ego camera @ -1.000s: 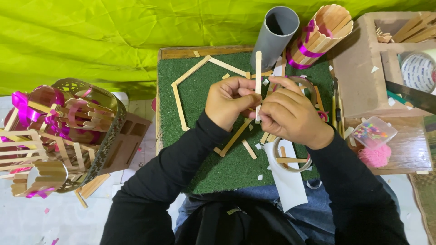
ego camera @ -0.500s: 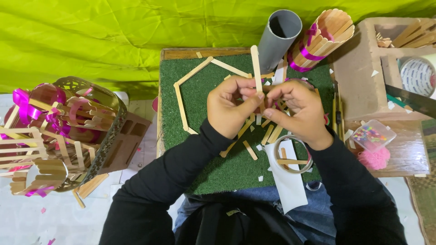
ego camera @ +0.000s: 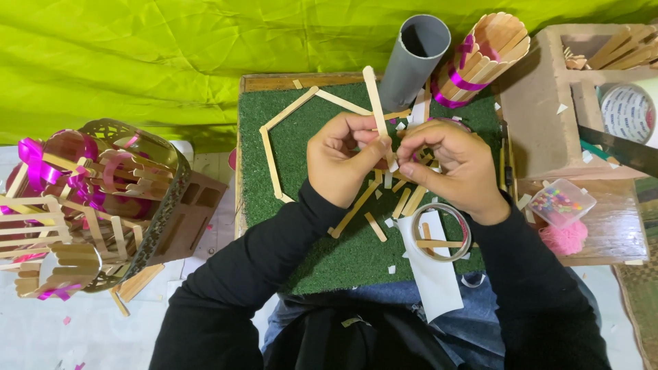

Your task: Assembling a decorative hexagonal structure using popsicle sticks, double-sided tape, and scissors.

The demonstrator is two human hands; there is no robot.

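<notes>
Both hands have drawn together over the green mat's (ego camera: pixel 308 226) middle: the left hand (ego camera: pixel 340 164) and right hand (ego camera: pixel 449 164) now pinch one upright stick (ego camera: pixel 375 96), tilted further toward the grey tube (ego camera: pixel 413 58).

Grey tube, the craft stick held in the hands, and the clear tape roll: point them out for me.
grey tube (ego camera: pixel 411 58), head view, on its outer wall.
craft stick (ego camera: pixel 374 103), head view, on its upper half above the hands.
clear tape roll (ego camera: pixel 466 229), head view, on its right rim.
</notes>
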